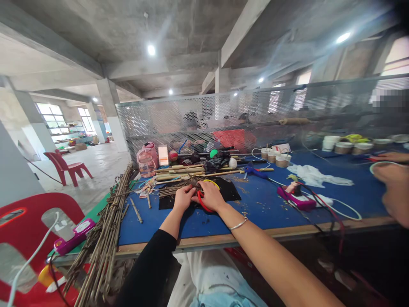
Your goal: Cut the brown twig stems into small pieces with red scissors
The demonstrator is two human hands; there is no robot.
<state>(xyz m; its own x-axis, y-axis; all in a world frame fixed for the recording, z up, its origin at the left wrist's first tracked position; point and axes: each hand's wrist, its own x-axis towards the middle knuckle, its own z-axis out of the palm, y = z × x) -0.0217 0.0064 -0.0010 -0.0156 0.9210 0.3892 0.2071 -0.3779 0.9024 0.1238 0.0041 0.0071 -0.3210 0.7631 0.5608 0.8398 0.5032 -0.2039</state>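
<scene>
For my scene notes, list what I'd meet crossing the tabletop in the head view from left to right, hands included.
Bundle of sticks → pink jug → left hand → right hand → white ball → blue tool → purple power strip → another person's blurred hand.

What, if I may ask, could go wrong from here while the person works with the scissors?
The left hand is close to the blades of the scissors in the right hand, so a finger might get nicked.
The long stick bundle overhangs the table edge and could be knocked down.
Wires from the purple power strip trail over the edge and might snag.
</scene>
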